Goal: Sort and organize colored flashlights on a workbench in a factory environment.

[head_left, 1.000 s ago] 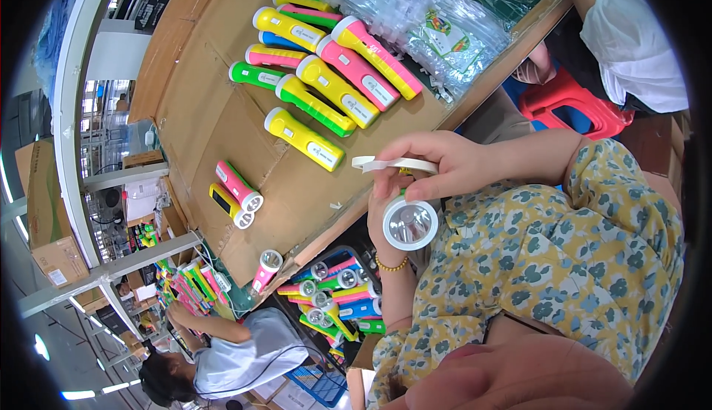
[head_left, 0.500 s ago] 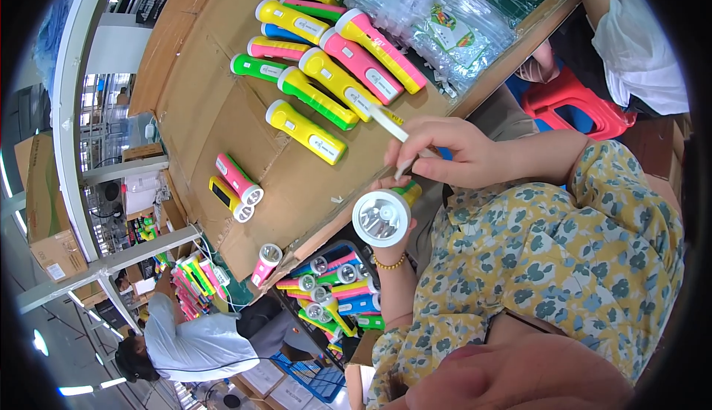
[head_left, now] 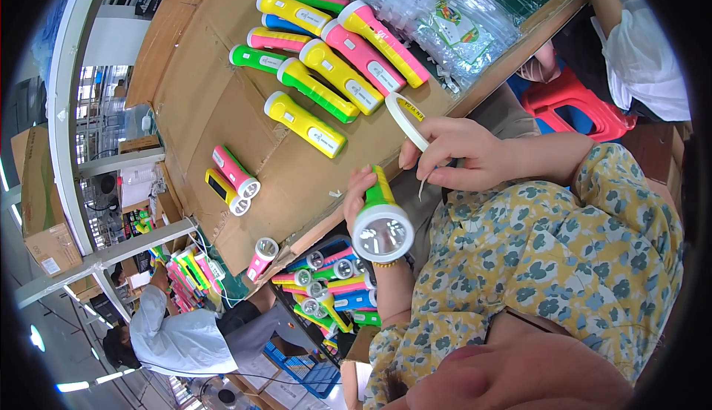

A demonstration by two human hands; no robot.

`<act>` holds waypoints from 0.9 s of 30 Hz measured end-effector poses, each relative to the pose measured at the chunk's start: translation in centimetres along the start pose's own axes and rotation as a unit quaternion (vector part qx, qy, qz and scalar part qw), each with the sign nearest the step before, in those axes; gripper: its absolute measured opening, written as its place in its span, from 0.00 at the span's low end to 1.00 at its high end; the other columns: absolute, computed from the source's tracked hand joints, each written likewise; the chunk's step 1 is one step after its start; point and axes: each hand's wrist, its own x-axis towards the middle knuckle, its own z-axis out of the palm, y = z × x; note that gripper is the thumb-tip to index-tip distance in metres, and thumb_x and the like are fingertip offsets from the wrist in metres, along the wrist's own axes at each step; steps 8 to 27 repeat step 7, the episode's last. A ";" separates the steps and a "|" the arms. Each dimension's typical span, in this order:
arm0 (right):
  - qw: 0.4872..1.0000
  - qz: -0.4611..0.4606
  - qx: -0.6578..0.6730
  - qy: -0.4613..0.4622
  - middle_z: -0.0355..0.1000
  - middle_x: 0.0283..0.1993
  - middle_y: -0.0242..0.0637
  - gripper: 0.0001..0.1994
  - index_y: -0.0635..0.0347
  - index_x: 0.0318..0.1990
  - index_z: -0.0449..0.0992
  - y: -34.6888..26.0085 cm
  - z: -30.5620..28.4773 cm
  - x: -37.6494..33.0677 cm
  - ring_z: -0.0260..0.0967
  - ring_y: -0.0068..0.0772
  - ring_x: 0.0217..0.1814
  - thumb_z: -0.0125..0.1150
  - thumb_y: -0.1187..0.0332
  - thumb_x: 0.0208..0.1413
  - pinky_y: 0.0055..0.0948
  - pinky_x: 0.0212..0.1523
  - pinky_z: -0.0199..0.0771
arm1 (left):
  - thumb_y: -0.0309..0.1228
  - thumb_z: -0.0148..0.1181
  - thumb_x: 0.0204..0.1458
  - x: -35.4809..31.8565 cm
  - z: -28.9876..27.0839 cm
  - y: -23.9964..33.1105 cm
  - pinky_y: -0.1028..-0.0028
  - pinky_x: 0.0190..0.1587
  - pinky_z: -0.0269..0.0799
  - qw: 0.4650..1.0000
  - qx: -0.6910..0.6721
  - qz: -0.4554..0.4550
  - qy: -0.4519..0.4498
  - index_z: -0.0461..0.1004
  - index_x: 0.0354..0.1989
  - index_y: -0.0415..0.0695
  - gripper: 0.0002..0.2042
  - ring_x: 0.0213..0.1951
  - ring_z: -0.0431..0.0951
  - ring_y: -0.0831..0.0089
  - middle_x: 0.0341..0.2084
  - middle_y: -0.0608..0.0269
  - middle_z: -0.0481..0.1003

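Observation:
My left hand is wrapped round the body of a yellow and green flashlight. Its wide white-rimmed lens tilts toward me. In my right hand, fingers and thumb pinch a narrow white ring that looks like a roll of tape, with yellow on its inner side. A thin white strip hangs below those fingers, apart from the flashlight. Beyond my hands, a yellow flashlight lies nearest on the cardboard-topped table, beside a group of pink, green, yellow and blue flashlights.
Clear plastic bags are heaped at the far right. Two small flashlights lie at the left, and a pink one stands by the table edge. A crate of flashlights sits below. A co-worker and a red stool flank the table.
My right hand and the tape roll have drawn away from the flashlight. The flashlight has turned, showing more of its body in my left hand. The co-worker at lower left has shifted left.

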 end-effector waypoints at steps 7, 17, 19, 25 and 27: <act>0.986 0.119 -0.069 -0.089 0.66 0.36 0.31 0.04 0.57 0.34 0.72 -1.3 0.3 1.0 0.62 0.24 0.30 0.56 0.67 0.54 0.24 0.31 0.62 | 0.54 0.54 0.50 0.2 0.7 2.1 0.65 0.43 0.70 0.934 -0.184 -0.299 0.065 0.52 0.55 0.36 0.36 0.39 0.74 0.64 0.41 0.49 0.68; 0.986 0.119 -0.069 -0.089 0.66 0.36 0.31 0.04 0.57 0.34 0.72 -1.3 0.3 1.0 0.62 0.24 0.30 0.56 0.67 0.54 0.24 0.31 0.62 | 0.54 0.54 0.50 0.2 0.7 2.1 0.65 0.43 0.70 0.934 -0.184 -0.299 0.065 0.52 0.55 0.36 0.36 0.39 0.74 0.64 0.41 0.49 0.68; 0.986 0.119 -0.069 -0.089 0.66 0.36 0.31 0.04 0.57 0.34 0.72 -1.3 0.3 1.0 0.62 0.24 0.30 0.56 0.67 0.54 0.24 0.31 0.62 | 0.54 0.54 0.50 0.2 0.7 2.1 0.65 0.43 0.70 0.934 -0.184 -0.299 0.065 0.52 0.55 0.36 0.36 0.39 0.74 0.64 0.41 0.49 0.68; 0.986 0.119 -0.069 -0.089 0.66 0.36 0.31 0.04 0.57 0.34 0.72 -1.3 0.3 1.0 0.62 0.24 0.30 0.56 0.67 0.54 0.24 0.31 0.62 | 0.54 0.54 0.50 0.2 0.7 2.1 0.65 0.43 0.70 0.934 -0.184 -0.299 0.065 0.52 0.55 0.36 0.36 0.39 0.74 0.64 0.41 0.49 0.68; 0.986 0.119 -0.069 -0.089 0.66 0.36 0.31 0.04 0.57 0.34 0.72 -1.3 0.3 1.0 0.62 0.24 0.30 0.56 0.67 0.54 0.24 0.31 0.62 | 0.54 0.54 0.50 0.2 0.7 2.1 0.65 0.43 0.70 0.934 -0.184 -0.299 0.065 0.52 0.55 0.36 0.36 0.39 0.74 0.64 0.41 0.49 0.68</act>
